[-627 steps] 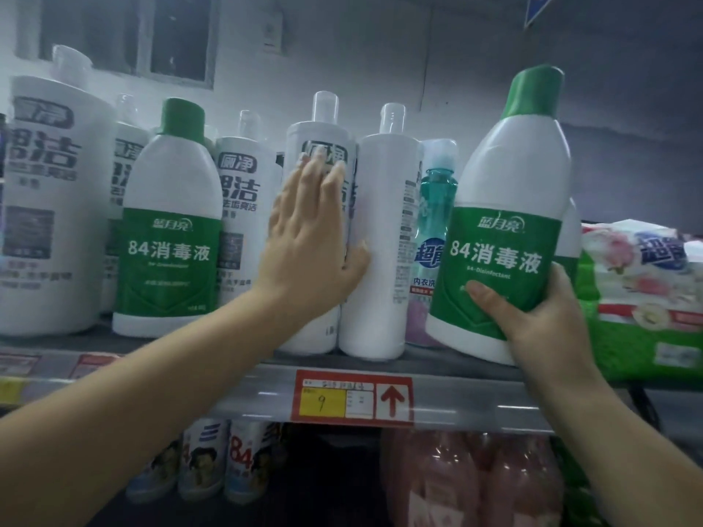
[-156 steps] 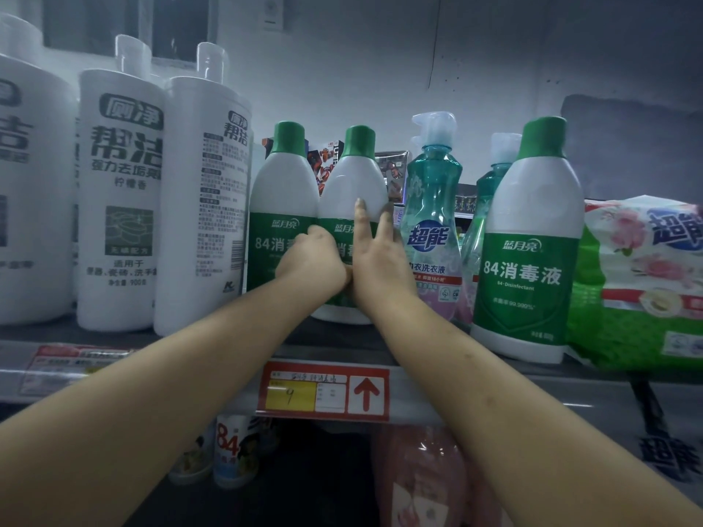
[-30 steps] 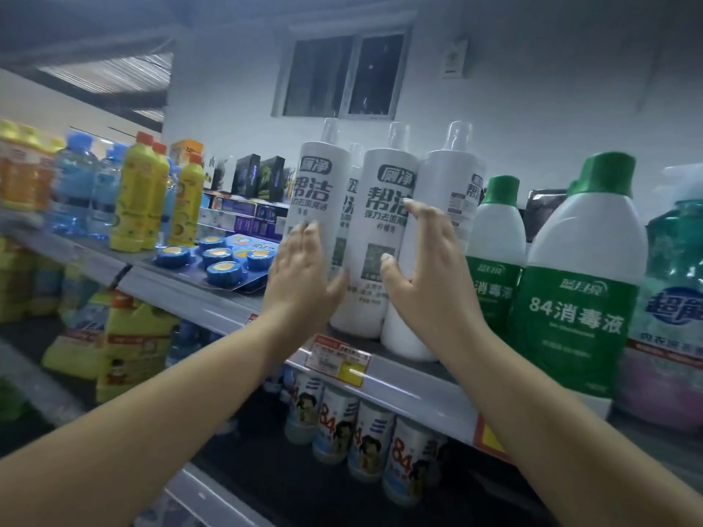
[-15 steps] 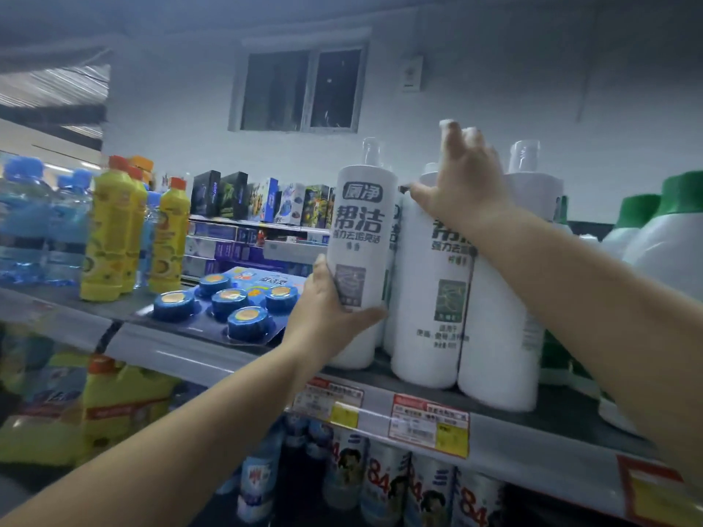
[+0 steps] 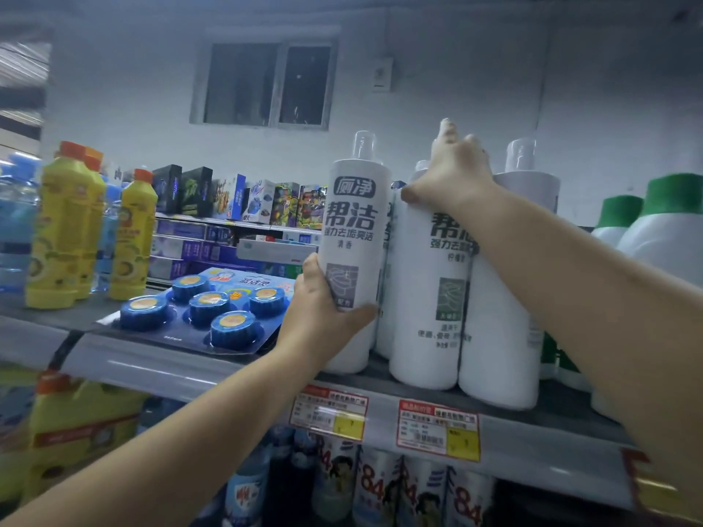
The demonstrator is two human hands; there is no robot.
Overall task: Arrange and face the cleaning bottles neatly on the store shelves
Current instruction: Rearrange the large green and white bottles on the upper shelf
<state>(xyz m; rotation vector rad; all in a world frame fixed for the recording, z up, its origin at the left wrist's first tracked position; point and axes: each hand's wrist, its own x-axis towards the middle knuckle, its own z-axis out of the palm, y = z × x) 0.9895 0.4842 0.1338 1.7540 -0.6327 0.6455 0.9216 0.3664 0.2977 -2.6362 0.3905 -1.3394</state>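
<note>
Several tall white cleaner bottles stand on the upper shelf [image 5: 513,427]. My left hand [image 5: 323,310] grips the lower part of the leftmost white bottle [image 5: 355,222], whose label faces me. My right hand [image 5: 452,173] is curled over the top of the second white bottle [image 5: 426,298], hiding its cap. A third white bottle [image 5: 502,336] stands to its right, partly behind my right forearm. Green-capped white bottles [image 5: 669,222] stand further right.
A blue blister pack of round toilet blocks [image 5: 205,310] lies left of the white bottles. Yellow bottles [image 5: 72,230] and blue water bottles stand at far left. Price tags [image 5: 437,429] hang on the shelf edge. Small 84 bottles [image 5: 376,488] fill the shelf below. Boxes line a rear shelf.
My right hand has climbed from the bottles' sides onto the top of the second bottle. The left hand has closed around the leftmost bottle's lower body.
</note>
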